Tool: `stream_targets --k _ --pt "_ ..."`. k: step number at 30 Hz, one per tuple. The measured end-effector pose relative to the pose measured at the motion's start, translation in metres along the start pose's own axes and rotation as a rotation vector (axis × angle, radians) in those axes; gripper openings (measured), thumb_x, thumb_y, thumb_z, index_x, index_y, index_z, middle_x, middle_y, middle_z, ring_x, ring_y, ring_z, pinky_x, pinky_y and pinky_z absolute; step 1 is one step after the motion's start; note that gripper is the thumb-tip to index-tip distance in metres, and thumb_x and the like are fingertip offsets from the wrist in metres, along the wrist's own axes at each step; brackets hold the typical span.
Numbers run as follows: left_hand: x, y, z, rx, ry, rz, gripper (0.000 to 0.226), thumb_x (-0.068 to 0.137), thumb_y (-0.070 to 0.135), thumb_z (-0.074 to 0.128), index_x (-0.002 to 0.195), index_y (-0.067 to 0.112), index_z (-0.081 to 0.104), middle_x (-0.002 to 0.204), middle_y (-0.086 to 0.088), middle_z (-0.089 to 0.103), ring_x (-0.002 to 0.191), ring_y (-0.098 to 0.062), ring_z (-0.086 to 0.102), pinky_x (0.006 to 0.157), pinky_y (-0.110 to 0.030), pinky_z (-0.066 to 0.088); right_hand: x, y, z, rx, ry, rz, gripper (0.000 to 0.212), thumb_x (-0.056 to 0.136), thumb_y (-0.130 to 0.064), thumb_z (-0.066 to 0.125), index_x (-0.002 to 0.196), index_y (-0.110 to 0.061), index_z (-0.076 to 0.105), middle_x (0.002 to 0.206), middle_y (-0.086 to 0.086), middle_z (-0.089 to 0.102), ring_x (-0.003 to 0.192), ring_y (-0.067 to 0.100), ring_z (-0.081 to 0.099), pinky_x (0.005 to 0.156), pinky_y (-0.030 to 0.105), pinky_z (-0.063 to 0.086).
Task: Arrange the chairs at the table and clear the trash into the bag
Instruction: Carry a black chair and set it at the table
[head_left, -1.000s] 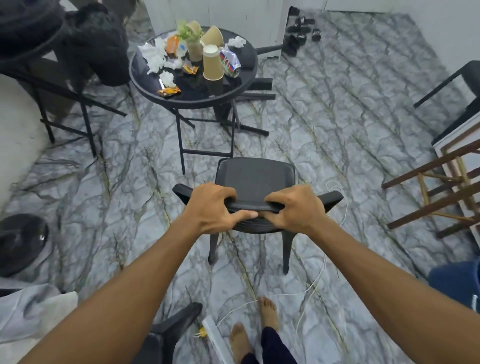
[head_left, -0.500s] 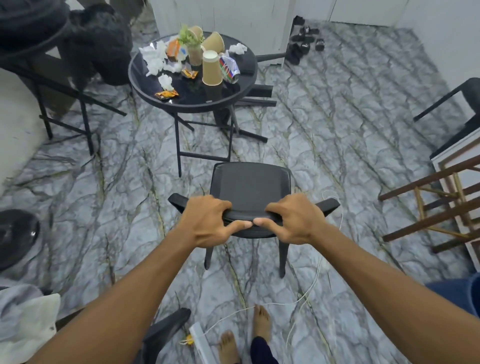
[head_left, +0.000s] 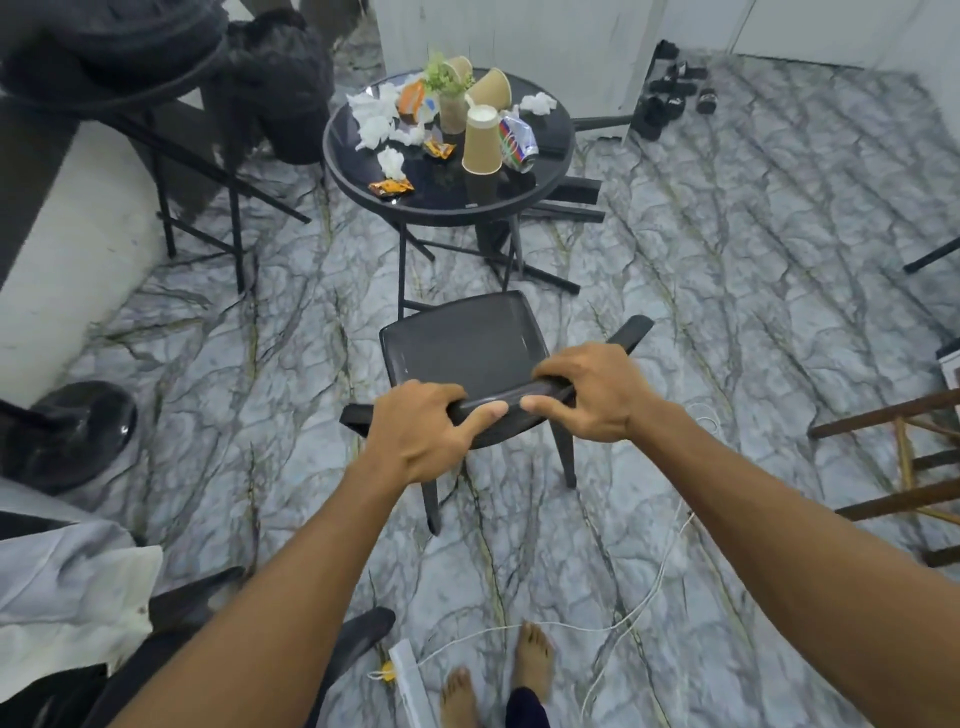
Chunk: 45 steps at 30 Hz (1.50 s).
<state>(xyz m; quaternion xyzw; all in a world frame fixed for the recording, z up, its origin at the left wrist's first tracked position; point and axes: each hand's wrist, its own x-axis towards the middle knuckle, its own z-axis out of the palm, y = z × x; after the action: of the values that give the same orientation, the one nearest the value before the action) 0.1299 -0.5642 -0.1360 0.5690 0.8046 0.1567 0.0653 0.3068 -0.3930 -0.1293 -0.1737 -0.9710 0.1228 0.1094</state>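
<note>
Head view, the only one. Both hands are clamped on the top rail of the black plastic armchair (head_left: 462, 343). The left hand (head_left: 415, 436) takes the rail's left part and the right hand (head_left: 592, 395) its right part. Fingers curl over the far side; the thumbs lie on the near face and almost meet mid-rail. The chair is directly far of the hands, back to the person, seat open towards the round black glass-topped desk (head_left: 363, 176).

Key relation: the desk lies straight far of the seat, a touch left of its centre line. The rail runs left-right but skewed, right end farther, so the right hand is nearer the desk. The seat's far-left corner overlaps the foot of the desk's near-left leg in the picture. I read that as near, not tucked in. Can't tell whether the chair legs are on the grey marbled floor (head_left: 727, 312) or lifted.

My read is a push far along the seat axis, with the left hand leading slightly to square the rail. Watch the thin white cable (head_left: 670, 551) on the floor, near-right of the rear legs. The trash is on the desk, uncleared: brown paper cup (head_left: 482, 140), white crumpled tissues (head_left: 376, 111), orange snack wrapper (head_left: 390, 186). I can't pick out the bag.
</note>
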Motion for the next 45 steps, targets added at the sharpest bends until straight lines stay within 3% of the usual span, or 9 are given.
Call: stream_targets --k 8,11,18,22,26,30,34,38,45 --pt "0.047 -0.015 0.015 -0.057 0.065 -0.084 0.081 0.081 0.090 0.029 0.056 0.017 0.051 0.049 0.003 0.050 0.052 -0.017 0.052 0.055 -0.043 0.047 0.036 0.048 -0.008 -0.001 -0.140 0.061 0.074 0.082 -0.086 0.024 0.093 -0.029 0.070 0.071 -0.007 0.065 0.068 0.016 0.058 0.067 0.037 0.048" --pt "0.064 -0.029 0.012 -0.046 0.102 -0.039 0.086 0.079 0.093 0.026 0.055 0.015 0.052 0.046 0.002 0.047 0.047 -0.017 0.049 0.050 -0.041 0.044 0.043 0.044 0.004 -0.017 0.004 0.059 0.067 0.086 -0.082 0.030 0.079 -0.025 0.067 0.065 -0.009 0.059 0.063 0.014 0.051 0.069 0.033 0.034" --pt "0.117 -0.092 -0.042 -0.064 0.220 0.046 0.085 0.077 0.093 0.031 0.057 0.014 0.057 0.046 0.002 0.049 0.046 -0.018 0.048 0.051 -0.033 0.036 0.116 -0.004 -0.007 0.015 0.143 0.195 0.074 0.087 -0.083 0.030 0.070 -0.020 0.065 0.061 -0.006 0.060 0.062 0.017 0.055 0.079 0.040 0.044" --pt "0.120 -0.130 -0.071 -0.021 0.177 0.121 0.085 0.077 0.094 0.029 0.058 0.015 0.054 0.047 0.004 0.046 0.045 -0.020 0.044 0.050 -0.033 0.036 0.127 -0.043 0.006 0.021 0.188 0.256 0.073 0.088 -0.083 0.028 0.064 -0.020 0.056 0.055 -0.006 0.053 0.057 0.017 0.051 0.072 0.040 0.045" --pt "0.090 -0.120 -0.059 -0.121 0.085 0.217 0.066 0.088 0.078 0.039 0.071 0.020 0.064 0.058 0.006 0.057 0.053 -0.015 0.053 0.054 -0.035 0.043 0.113 -0.038 0.000 -0.034 0.040 0.170 0.078 0.082 -0.088 0.019 0.096 -0.035 0.075 0.069 -0.008 0.070 0.069 0.012 0.065 0.071 0.033 0.051" --pt "0.062 -0.100 -0.043 -0.179 0.010 0.271 0.046 0.094 0.067 0.040 0.091 0.030 0.067 0.071 0.009 0.064 0.063 -0.008 0.057 0.061 -0.031 0.046 0.093 -0.026 -0.006 0.081 -0.155 -0.022 0.071 0.087 -0.083 0.021 0.122 -0.041 0.067 0.088 -0.008 0.076 0.082 0.012 0.068 0.073 0.036 0.053" --pt "0.033 -0.100 -0.032 -0.077 -0.023 0.220 0.060 0.093 0.076 0.029 0.078 0.028 0.061 0.058 0.005 0.053 0.054 -0.013 0.051 0.054 -0.036 0.043 0.074 -0.035 0.006 0.032 -0.210 -0.066 0.079 0.087 -0.085 0.011 0.101 -0.033 0.068 0.070 -0.005 0.066 0.064 0.013 0.060 0.059 0.033 0.042" --pt "0.028 -0.101 -0.024 -0.044 0.065 0.261 0.070 0.089 0.081 0.032 0.061 0.019 0.050 0.049 0.005 0.046 0.043 -0.018 0.045 0.044 -0.037 0.040 0.050 -0.049 0.023 -0.021 -0.077 0.001 0.080 0.088 -0.084 0.006 0.084 -0.028 0.063 0.064 -0.004 0.064 0.057 0.019 0.058 0.053 0.032 0.034" --pt "0.081 -0.162 -0.058 -0.028 0.161 0.439 0.066 0.086 0.075 0.045 0.060 0.015 0.049 0.049 0.003 0.048 0.041 -0.020 0.043 0.045 -0.028 0.031 0.099 -0.098 0.045 -0.018 0.130 0.199 0.061 0.092 -0.075 0.031 0.067 -0.023 0.051 0.057 -0.001 0.061 0.053 0.022 0.058 0.049 0.033 0.036"
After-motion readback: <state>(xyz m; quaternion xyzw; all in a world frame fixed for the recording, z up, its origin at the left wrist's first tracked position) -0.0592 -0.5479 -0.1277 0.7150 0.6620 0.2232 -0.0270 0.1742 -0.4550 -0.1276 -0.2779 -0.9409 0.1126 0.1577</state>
